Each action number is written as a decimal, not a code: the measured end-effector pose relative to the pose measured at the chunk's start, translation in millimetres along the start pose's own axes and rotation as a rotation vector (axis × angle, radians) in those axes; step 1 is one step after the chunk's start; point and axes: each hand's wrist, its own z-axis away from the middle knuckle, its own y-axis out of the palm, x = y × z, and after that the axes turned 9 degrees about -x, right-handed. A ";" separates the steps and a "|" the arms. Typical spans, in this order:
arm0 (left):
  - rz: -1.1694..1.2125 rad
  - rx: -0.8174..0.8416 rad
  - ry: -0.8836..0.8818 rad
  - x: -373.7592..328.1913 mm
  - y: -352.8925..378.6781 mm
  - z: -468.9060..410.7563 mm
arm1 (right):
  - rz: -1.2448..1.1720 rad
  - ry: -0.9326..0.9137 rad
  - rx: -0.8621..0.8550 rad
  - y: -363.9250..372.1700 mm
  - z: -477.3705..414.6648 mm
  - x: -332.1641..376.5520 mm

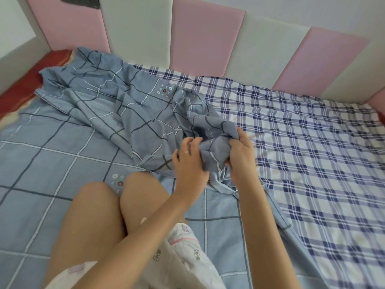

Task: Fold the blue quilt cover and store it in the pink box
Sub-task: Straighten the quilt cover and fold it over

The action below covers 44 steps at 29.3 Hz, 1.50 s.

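A rumpled blue quilt cover (135, 113) lies at centre left. A bunched corner is gripped by the right hand (241, 161), and the left hand (188, 165) is spread beside it. Folding seems barely begun: a matching corner must be found next. No pink box is seen.

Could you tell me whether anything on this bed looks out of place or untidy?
The blue quilt cover lies crumpled in the middle instead of flat, one wad bunched in the right hand. At the far left corner the red mattress shows bare, with no sheet over it.
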 end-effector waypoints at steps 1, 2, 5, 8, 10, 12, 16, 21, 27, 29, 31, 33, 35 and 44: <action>0.058 -0.021 -0.021 3.7 -4.1 -6.4 | 0.033 -0.044 -0.001 -4.1 1.2 0.6; 0.080 -0.032 -0.023 9.7 -8.6 -12.7 | 0.074 -0.091 -0.006 -9.3 2.3 0.4; 0.006 -0.066 0.060 38.9 -23.4 -29.7 | 0.131 -0.156 -0.092 -23.7 -2.3 -4.3; -0.074 -0.082 -0.036 76.8 -33.3 -45.6 | 0.062 -0.093 -0.266 -28.5 -13.1 -11.9; -0.142 -0.106 -0.243 107.1 -41.5 -55.5 | -0.067 -0.050 -0.306 -30.5 -18.0 -10.9; -0.129 -0.128 -0.450 130.9 -51.4 -67.8 | -0.194 -0.074 -0.179 -34.0 -21.1 -7.7; 0.405 -0.427 -0.462 116.5 -85.6 -105.3 | -0.364 -0.087 0.634 -30.9 -11.9 -6.9; 0.192 -0.006 0.065 68.0 -133.6 -108.1 | 0.584 0.120 1.410 -46.3 -15.1 -16.9; -0.204 0.628 0.269 72.0 -126.7 -28.1 | 1.653 -0.021 1.118 -47.9 -14.7 -22.3; -0.190 0.561 0.331 74.6 -122.8 -9.7 | 1.349 -0.147 1.103 -26.6 9.7 -17.8; -0.191 0.442 0.379 71.8 -121.7 -3.9 | 1.002 -0.264 1.078 7.0 36.1 -26.6; -0.185 0.308 0.404 67.1 -120.7 -3.9 | 0.878 -0.381 0.972 37.5 55.7 -43.3; -0.188 0.171 0.390 63.0 -127.3 -7.9 | 0.744 -0.405 0.827 54.0 63.7 -53.3; -0.196 -0.286 -0.149 128.6 -149.9 -40.6 | 0.240 -0.222 0.739 30.8 50.9 -30.1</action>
